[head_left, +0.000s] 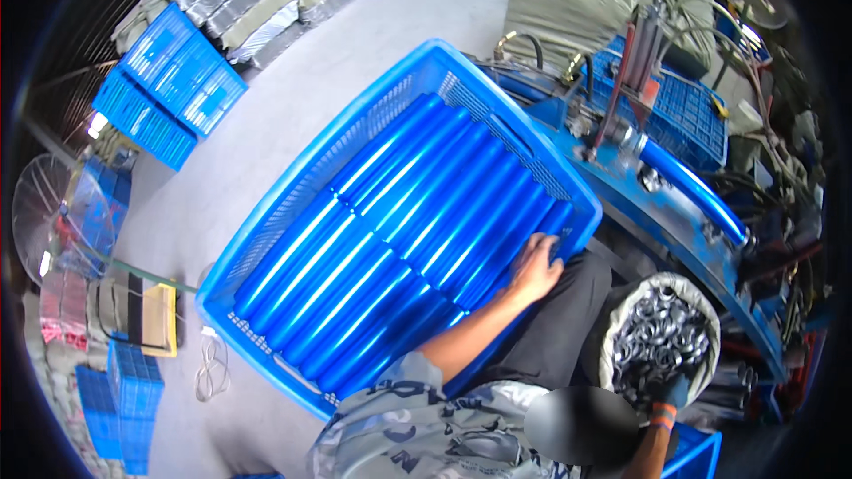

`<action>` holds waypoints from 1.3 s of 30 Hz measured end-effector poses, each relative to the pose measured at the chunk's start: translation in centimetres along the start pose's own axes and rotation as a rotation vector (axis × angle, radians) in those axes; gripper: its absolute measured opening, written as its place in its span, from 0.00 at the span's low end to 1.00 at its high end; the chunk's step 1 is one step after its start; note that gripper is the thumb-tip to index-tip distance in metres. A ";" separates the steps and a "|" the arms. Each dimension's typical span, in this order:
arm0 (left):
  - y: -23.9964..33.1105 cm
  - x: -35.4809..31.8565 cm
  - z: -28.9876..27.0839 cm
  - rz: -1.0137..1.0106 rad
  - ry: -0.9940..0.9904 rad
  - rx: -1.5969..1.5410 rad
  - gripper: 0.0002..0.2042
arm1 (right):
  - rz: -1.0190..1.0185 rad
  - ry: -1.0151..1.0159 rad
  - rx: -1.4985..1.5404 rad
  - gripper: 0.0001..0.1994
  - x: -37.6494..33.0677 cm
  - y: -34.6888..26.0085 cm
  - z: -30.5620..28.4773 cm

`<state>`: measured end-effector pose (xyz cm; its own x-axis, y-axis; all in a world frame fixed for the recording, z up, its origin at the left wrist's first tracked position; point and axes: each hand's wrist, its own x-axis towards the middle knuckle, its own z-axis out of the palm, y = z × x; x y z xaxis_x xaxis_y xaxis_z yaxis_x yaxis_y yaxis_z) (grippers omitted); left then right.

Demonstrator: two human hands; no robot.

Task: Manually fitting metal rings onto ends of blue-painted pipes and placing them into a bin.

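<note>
My left hand [536, 270] is bare and lies over the right side of a large blue plastic crate [266, 191]. Its fingers are curled, and something dark and too small to name shows by the fingertips. Shiny blue tubes [373, 239] fill the crate in two rows, side by side; the nearest ones pass beneath this hand. At the lower right, my right hand [673, 391], in a dark glove, reaches into a pale cloth sack [707, 324] of grey metal rings [661, 328]. Its fingers are hidden among the rings.
Right of the crate stands a blue metal bench [652, 213] bearing a machine, with another blue tube [692, 191] fixed along it. Stacked blue crates [169, 80] and wrapped bundles [240, 0] stand at the far left. A fan [64, 210] and a white cable [211, 372] are on the left.
</note>
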<state>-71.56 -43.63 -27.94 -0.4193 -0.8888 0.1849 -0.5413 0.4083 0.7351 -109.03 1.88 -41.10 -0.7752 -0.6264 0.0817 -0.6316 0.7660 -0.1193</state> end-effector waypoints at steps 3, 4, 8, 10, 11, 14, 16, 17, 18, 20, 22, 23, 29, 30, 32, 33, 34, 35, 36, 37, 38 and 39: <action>-4.7 0.6 1.7 -0.164 -0.282 0.359 0.34 | 0.106 0.072 0.364 0.28 -0.4 2.6 -0.3; -4.3 0.5 3.0 -0.154 -0.339 0.411 0.36 | 0.148 0.086 0.624 0.30 -1.3 4.0 -0.2; -10.0 0.2 3.3 -0.194 -0.200 0.600 0.34 | 0.129 0.095 0.640 0.28 -0.8 -3.3 0.8; -6.9 1.8 5.6 -0.233 -0.361 0.460 0.33 | 0.190 -0.005 0.744 0.21 -3.7 1.2 0.4; -7.0 2.6 5.2 -0.272 -0.415 0.404 0.36 | 0.328 -0.088 0.923 0.14 -4.8 -0.1 -0.1; -10.5 3.6 3.5 -0.277 -0.380 0.101 0.45 | 0.477 -0.148 1.343 0.13 -4.8 -3.3 -3.4; -10.9 3.6 2.1 -0.242 -0.349 0.038 0.47 | 0.542 -0.114 1.656 0.17 -5.8 -6.0 -9.1; -11.6 4.0 0.5 -0.204 -0.248 -0.152 0.44 | 0.595 -0.160 1.756 0.24 -5.3 -6.6 -8.4; -8.5 4.3 1.1 -0.185 -0.357 -0.345 0.41 | 0.604 -0.108 1.934 0.27 -6.4 -5.4 -8.0; 2.3 3.2 -0.6 -0.011 -0.338 -0.480 0.38 | 0.419 0.033 2.115 0.29 -7.4 -5.7 -8.0; 12.4 1.3 -4.1 0.115 -0.411 -0.218 0.40 | 0.385 -0.089 2.374 0.28 -6.3 -10.5 -15.1; 14.6 0.4 -4.2 0.279 -0.442 -0.116 0.39 | 0.380 -0.067 2.374 0.28 -6.8 -10.7 -16.1; 25.3 -2.8 -5.5 0.637 -0.683 0.111 0.36 | 0.234 -0.139 2.324 0.20 -8.0 -9.5 -17.6; 26.0 -3.2 -5.5 0.674 -0.732 0.149 0.34 | 0.239 -0.142 2.322 0.20 -8.2 -9.2 -17.5; 26.6 -3.9 -6.0 0.728 -0.707 0.155 0.34 | 0.095 -0.055 2.136 0.12 -7.6 -10.1 -18.8; 26.6 -4.0 -6.3 0.755 -0.728 0.214 0.34 | 0.155 -0.040 2.113 0.09 -7.7 -11.0 -20.6; 26.8 -4.1 -6.2 0.790 -0.752 0.263 0.35 | 0.056 0.035 1.821 0.10 -7.4 -10.6 -21.2; 26.5 -4.1 -5.9 0.806 -0.747 0.239 0.35 | 0.048 0.019 1.817 0.10 -7.4 -10.6 -21.9; 26.5 -4.2 -5.9 0.803 -0.745 0.230 0.35 | 0.039 0.001 1.814 0.09 -7.3 -10.6 -22.4; 26.5 -4.1 -5.8 0.798 -0.766 0.230 0.35 | 0.041 0.000 1.806 0.09 -7.3 -10.3 -22.3; 26.6 -4.0 -5.8 0.792 -0.785 0.230 0.34 | -0.034 0.015 1.736 0.13 -7.2 -10.0 -22.1; 26.6 -3.9 -5.7 0.791 -0.787 0.226 0.34 | -0.108 0.029 1.665 0.17 -7.2 -9.8 -22.0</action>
<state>-80.16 -30.50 -5.34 -0.9995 -0.0202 0.0253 -0.0068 0.8953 0.4454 -97.54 1.99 -18.71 -0.7437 -0.6454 0.1741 0.0089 -0.2700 -0.9628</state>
